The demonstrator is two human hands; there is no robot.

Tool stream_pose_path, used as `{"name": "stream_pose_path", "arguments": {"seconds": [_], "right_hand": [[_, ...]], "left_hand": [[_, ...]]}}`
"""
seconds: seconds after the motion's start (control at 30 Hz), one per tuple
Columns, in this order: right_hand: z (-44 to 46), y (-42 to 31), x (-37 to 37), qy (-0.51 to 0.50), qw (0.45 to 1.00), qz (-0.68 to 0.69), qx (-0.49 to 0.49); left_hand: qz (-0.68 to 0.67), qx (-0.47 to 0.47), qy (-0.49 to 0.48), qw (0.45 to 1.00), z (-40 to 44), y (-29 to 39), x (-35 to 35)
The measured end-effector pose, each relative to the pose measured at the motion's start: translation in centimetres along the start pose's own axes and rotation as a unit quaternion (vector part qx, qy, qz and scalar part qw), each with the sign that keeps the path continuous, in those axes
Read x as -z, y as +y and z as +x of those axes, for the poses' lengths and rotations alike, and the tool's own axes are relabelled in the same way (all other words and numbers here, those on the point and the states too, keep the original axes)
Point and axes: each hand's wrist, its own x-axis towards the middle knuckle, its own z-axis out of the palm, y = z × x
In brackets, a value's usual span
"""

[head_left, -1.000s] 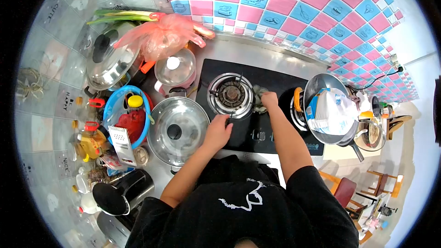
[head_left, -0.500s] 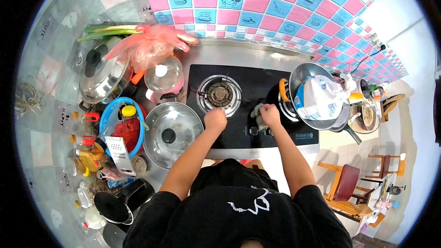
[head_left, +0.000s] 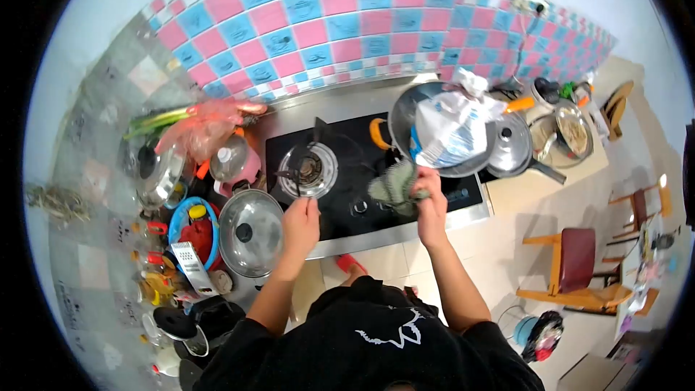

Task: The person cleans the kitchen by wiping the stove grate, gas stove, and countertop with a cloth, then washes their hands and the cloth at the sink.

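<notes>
My left hand (head_left: 300,226) is closed on the near edge of the black pot support (head_left: 297,174), which looks tilted over the left burner (head_left: 318,171). My right hand (head_left: 432,206) grips a crumpled grey-green cloth (head_left: 394,187), which hangs above the black glass hob (head_left: 347,213) near its front knobs. Part of the hob's right side is hidden under a large wok (head_left: 405,112) that holds a white plastic bag (head_left: 449,130).
Left of the hob are a lidded steel pan (head_left: 250,246), a pink pot (head_left: 250,166), a blue basin (head_left: 174,228) and a grater (head_left: 192,268). A lidded saucepan (head_left: 510,146) stands right of the wok. Chairs (head_left: 577,261) are on the floor at right.
The view has shifted and turned. My right hand has lifted the cloth off the hob, and the cloth now hangs spread out. The pot support has tilted up in my left hand.
</notes>
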Motion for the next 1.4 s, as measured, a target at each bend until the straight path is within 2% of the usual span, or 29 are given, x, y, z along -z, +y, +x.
{"name": "stream_pose_path", "arguments": {"seconds": [0.07,0.13,0.2,0.23,0.27,0.3,0.37,0.4,0.47,0.5,0.53,0.57,0.6,0.67,0.73,0.8,0.83,0.87,0.9,0.93,0.97,1.07,1.13,1.3,1.33,1.4], "right_hand": [[0.1,-2.4,0.8,-0.055,0.991,-0.112,0.05],[-0.1,-4.1,2.4,-0.053,0.979,-0.175,0.09],[-0.3,-3.7,5.5,-0.081,0.97,-0.21,0.094],[-1.2,-3.6,6.8,-0.082,0.972,-0.205,0.078],[-2.2,-3.6,7.8,-0.083,0.974,-0.2,0.062],[-3.2,-3.7,8.6,-0.072,0.975,-0.205,0.054],[-4.8,-4.0,9.3,0.053,0.99,-0.133,-0.014],[-5.2,-4.5,9.4,0.13,0.978,-0.146,-0.076],[-6.7,-2.7,10.4,0.246,0.941,-0.141,-0.186],[-7.1,-2.0,10.6,0.252,0.939,-0.147,-0.183],[-7.6,-1.4,10.7,0.342,0.906,-0.023,-0.247],[-8.0,-1.4,10.8,0.422,0.848,0.103,-0.302],[-8.4,-1.7,11.3,0.431,0.846,0.099,-0.298],[-9.5,-2.4,12.9,0.496,0.697,0.357,-0.375],[-11.0,-2.2,14.7,0.512,0.68,0.437,-0.292],[-11.0,-6.3,14.1,0.507,0.823,0.215,-0.14],[-12.4,-8.0,13.9,0.398,0.897,0.115,-0.156],[-12.8,-9.9,12.7,0.295,0.948,-0.033,-0.113],[-12.5,-11.5,12.2,0.206,0.938,-0.278,-0.007],[-12.1,-12.4,11.8,0.098,0.854,-0.501,0.097],[-12.3,-11.8,11.3,0.146,0.859,-0.48,0.102],[-12.9,-10.8,10.8,0.196,0.853,-0.48,0.067],[-12.5,-11.8,9.8,0.229,0.828,-0.508,0.065],[-11.0,-14.0,6.7,0.227,0.777,-0.578,0.101],[-10.8,-14.2,6.1,0.207,0.772,-0.588,0.126],[-10.6,-14.7,5.6,0.208,0.754,-0.61,0.124]], "left_hand": [[0.007,-0.072,-0.072,0.995,-2.2,2.9,-1.1],[-0.014,-0.087,-0.101,0.991,-3.9,6.5,-2.0],[-0.08,-0.042,-0.176,0.98,-5.3,8.5,-2.8],[-0.07,-0.007,-0.219,0.973,-5.7,9.6,-2.9],[-0.066,-0.013,-0.233,0.97,-5.8,9.8,-3.3],[-0.121,0.025,-0.288,0.95,-5.8,9.7,-3.7],[-0.266,0.094,-0.363,0.888,-6.3,10.7,-4.5],[-0.267,0.091,-0.37,0.885,-6.8,11.9,-4.8],[-0.378,0.059,-0.323,0.866,-7.8,14.0,-5.1],[-0.317,-0.023,-0.313,0.895,-7.9,13.8,-5.6],[-0.32,-0.028,-0.319,0.892,-7.9,14.1,-5.9],[-0.213,-0.104,-0.319,0.918,-8.0,14.4,-6.1],[-0.102,-0.18,-0.314,0.927,-8.1,14.7,-6.5],[-0.123,-0.231,-0.295,0.919,-8.4,15.1,-7.3],[-0.162,-0.195,-0.246,0.936,-8.3,15.6,-7.4],[-0.2,-0.215,-0.233,0.927,-7.3,15.0,-7.6],[-0.251,-0.146,-0.285,0.914,-6.8,14.7,-7.7],[-0.296,-0.073,-0.336,0.891,-6.6,14.6,-7.7],[-0.327,-0.054,-0.372,0.867,-6.8,15.1,-7.5],[-0.329,-0.057,-0.38,0.863,-7.0,15.4,-7.5],[-0.336,-0.047,-0.401,0.851,-7.2,15.7,-7.6],[-0.316,-0.058,-0.441,0.838,-8.5,15.8,-8.0],[-0.365,-0.055,-0.434,0.822,-8.9,16.1,-8.3],[-0.407,-0.068,-0.431,0.803,-9.9,17.1,-8.3],[-0.429,-0.07,-0.466,0.77,-10.2,15.5,-9.4],[-0.497,-0.07,-0.4,0.767,-11.6,17.3,-9.4]]}}
